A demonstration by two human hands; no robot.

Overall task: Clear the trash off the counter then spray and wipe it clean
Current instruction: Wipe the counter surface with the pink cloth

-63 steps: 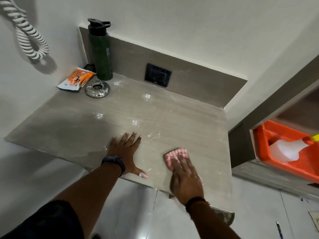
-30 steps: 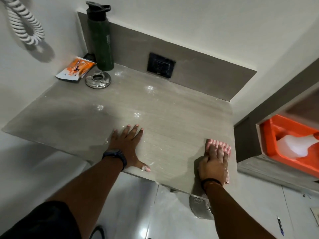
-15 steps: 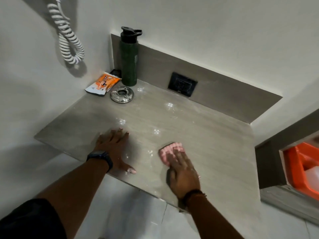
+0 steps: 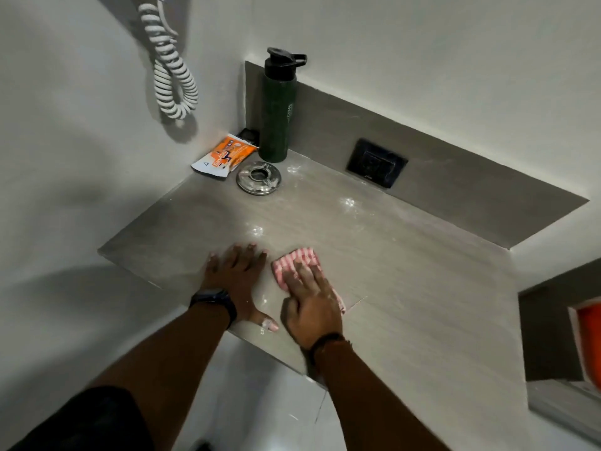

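Observation:
The grey stone counter [image 4: 406,288] carries scattered wet, foamy spots. My right hand [image 4: 310,302] presses flat on a pink striped cloth [image 4: 297,260] near the counter's front middle, fingers spread over it. My left hand [image 4: 235,275] lies flat and open on the counter just left of the cloth, thumb near the front edge, holding nothing. An orange and white packet [image 4: 222,156] lies in the back left corner against the wall.
A dark green bottle [image 4: 277,109] stands in the back corner with a round metal ashtray [image 4: 258,177] in front of it. A black socket [image 4: 376,163] sits in the backsplash. A white coiled cord [image 4: 170,60] hangs on the left wall. An orange bin [image 4: 590,343] shows at the right edge.
My right hand has slid the cloth from the counter's right front edge leftward until it sits beside my left hand. The left hand stayed planted. The view shifted right and down.

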